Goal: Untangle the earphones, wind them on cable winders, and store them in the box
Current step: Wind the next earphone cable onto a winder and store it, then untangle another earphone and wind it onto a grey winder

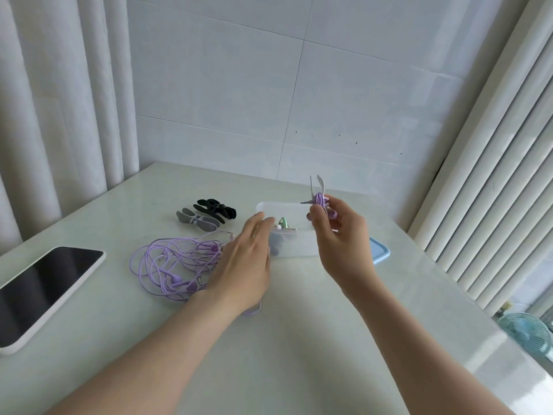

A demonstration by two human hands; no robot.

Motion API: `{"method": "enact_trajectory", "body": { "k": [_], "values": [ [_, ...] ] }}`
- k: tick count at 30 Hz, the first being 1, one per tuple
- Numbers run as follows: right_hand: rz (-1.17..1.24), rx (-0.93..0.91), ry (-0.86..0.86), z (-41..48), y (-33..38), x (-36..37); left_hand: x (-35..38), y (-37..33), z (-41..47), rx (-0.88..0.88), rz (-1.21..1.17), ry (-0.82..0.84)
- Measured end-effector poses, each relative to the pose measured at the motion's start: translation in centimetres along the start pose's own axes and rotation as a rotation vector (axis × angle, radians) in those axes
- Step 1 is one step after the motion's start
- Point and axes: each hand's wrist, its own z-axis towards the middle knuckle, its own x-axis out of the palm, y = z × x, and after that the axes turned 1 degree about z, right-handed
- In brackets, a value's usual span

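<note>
My right hand (338,235) pinches a purple earphone wound on a pale winder (319,195), held above the translucent box (294,245). The winder's two flaps stick upward and the plug points left. Inside the box lies a green earphone bundle (282,223). My left hand (248,262) hovers with straight fingers at the box's left edge, over the right side of a tangled heap of purple earphones (176,265) on the white table. Grey winders (197,220) and black winders (216,208) lie behind the heap.
A tablet (42,292) with a dark screen lies at the table's left. The box's blue lid (379,250) rests right of the box. Curtains hang on the left, blinds on the right, and a small fan (526,330) stands beyond the table's right edge.
</note>
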Motion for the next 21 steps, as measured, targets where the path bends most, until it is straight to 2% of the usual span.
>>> {"method": "enact_trajectory", "body": {
  "k": [3, 11, 15, 21],
  "values": [
    [-0.319, -0.089, 0.022, 2.0, -0.6, 0.8, 0.3, 0.4, 0.0, -0.032, -0.060, -0.013],
    [-0.760, 0.180, 0.319, 6.0, -1.5, 3.2, 0.7, 0.9, 0.2, -0.058, -0.092, -0.061],
    [-0.804, 0.288, 0.412, 7.4, -2.0, 3.7, 0.8, 1.0, 0.3, -0.073, -0.109, -0.072],
    [-0.636, 0.241, 0.344, 7.2, -1.5, 4.5, 0.7, 0.8, 0.5, -0.080, -0.104, -0.075]
  ]
}}
